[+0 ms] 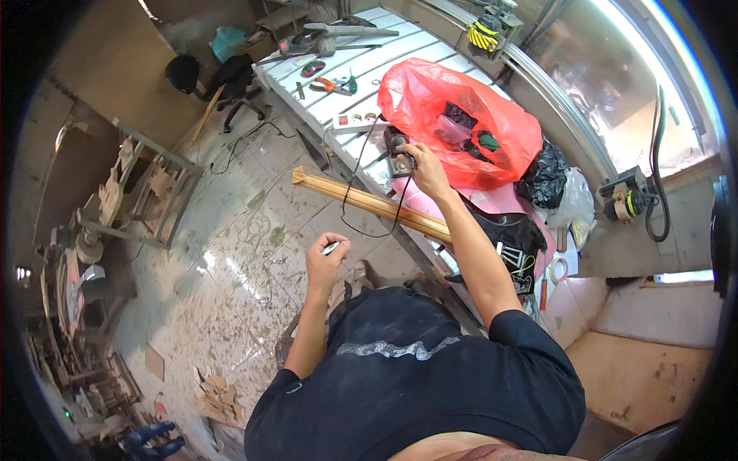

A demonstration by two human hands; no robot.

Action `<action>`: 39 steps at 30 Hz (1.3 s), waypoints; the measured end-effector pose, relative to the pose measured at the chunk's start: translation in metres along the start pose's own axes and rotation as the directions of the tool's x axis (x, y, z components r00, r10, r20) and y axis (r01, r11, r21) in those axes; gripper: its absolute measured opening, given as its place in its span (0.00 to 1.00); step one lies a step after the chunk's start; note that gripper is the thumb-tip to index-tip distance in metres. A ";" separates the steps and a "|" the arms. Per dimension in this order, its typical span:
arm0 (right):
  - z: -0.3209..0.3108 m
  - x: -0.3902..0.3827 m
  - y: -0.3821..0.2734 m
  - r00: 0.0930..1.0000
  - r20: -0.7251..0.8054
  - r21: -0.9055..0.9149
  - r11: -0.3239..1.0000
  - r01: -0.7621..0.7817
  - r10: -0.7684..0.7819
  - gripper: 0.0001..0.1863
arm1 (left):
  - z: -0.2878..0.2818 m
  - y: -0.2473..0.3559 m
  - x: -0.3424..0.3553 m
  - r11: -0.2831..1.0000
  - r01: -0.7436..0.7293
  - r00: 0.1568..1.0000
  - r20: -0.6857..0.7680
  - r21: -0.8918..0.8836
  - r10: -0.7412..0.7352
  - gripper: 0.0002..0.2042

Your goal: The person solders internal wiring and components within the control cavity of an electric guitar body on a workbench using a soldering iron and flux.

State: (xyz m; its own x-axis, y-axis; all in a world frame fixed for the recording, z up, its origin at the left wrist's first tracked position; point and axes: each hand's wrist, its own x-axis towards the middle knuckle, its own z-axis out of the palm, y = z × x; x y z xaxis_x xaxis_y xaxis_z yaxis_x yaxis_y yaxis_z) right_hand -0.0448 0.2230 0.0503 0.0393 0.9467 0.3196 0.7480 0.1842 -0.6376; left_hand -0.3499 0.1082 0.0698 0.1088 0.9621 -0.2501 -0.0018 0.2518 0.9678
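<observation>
My right hand (425, 167) reaches over the workbench and is closed on a dark hand-held power tool (401, 163), whose exact kind I cannot make out. Its black cord (345, 201) appears to loop down across the pale wooden strips (369, 203), which stick out past the bench's near edge. My left hand (326, 257) is held above the floor in front of my body, fingers curled round a small white-and-dark object (330, 248) that is mostly hidden. Just beyond the tool, a large red plastic bag (503, 157) lies open with dark things inside.
On the slatted white bench (369, 65) lie a power strip (357, 121), pliers (330, 85), a long grey tool (327, 38), a tape roll (559, 270) and a screwdriver (543, 293). A wheeled chair (234, 81) and wooden rack (157, 196) stand left. Debris covers the floor (231, 284).
</observation>
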 end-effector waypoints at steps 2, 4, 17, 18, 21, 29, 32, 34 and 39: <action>0.001 -0.003 -0.009 0.998 -0.053 0.016 1.000 0.018 -0.017 0.13 | -0.011 -0.003 0.007 0.999 -0.037 0.999 -0.019 -0.011 0.037 0.02; -0.011 -0.012 -0.016 0.995 -0.098 0.002 1.000 0.019 -0.018 0.13 | -0.016 -0.001 0.013 1.000 -0.021 1.000 -0.005 -0.018 0.020 0.02; -0.193 -0.224 -0.091 0.592 -0.667 0.359 0.891 -0.277 0.453 0.14 | 0.081 0.022 0.021 0.960 -0.206 0.954 0.256 0.192 0.153 0.05; -0.200 -0.244 -0.085 0.568 -0.677 0.361 0.883 -0.299 0.469 0.15 | 0.099 0.019 0.015 0.942 -0.277 0.925 0.317 0.190 0.208 0.05; -0.213 -0.284 -0.077 0.513 -0.673 0.419 0.846 -0.329 0.533 0.15 | 0.147 0.007 -0.002 0.893 -0.396 0.867 0.408 0.214 0.287 0.07; -0.231 -0.343 -0.047 0.515 -0.536 0.512 0.743 -0.431 0.668 0.15 | 0.244 -0.034 -0.031 0.804 -0.473 0.810 0.537 0.362 0.235 0.08; -0.233 -0.348 -0.031 0.540 -0.505 0.515 0.737 -0.438 0.673 0.15 | 0.259 -0.040 -0.034 0.733 -0.534 0.804 0.523 0.421 0.285 0.08; -0.233 -0.350 -0.022 0.574 -0.474 0.518 0.739 -0.431 0.668 0.14 | 0.264 -0.039 -0.039 0.726 -0.519 0.822 0.498 0.452 0.277 0.08; -0.236 -0.345 -0.003 0.615 -0.406 0.548 0.719 -0.428 0.676 0.14 | 0.271 -0.044 -0.042 0.700 -0.507 0.844 0.454 0.503 0.285 0.09</action>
State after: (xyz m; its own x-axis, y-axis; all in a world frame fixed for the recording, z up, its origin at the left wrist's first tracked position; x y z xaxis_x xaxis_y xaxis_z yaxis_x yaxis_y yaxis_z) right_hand 0.0955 -0.1664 0.1073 0.7992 0.5990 0.0502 0.1573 -0.1278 -0.9793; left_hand -0.0847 0.0282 0.0461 0.5428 0.8362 0.0778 0.4437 -0.3641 0.8189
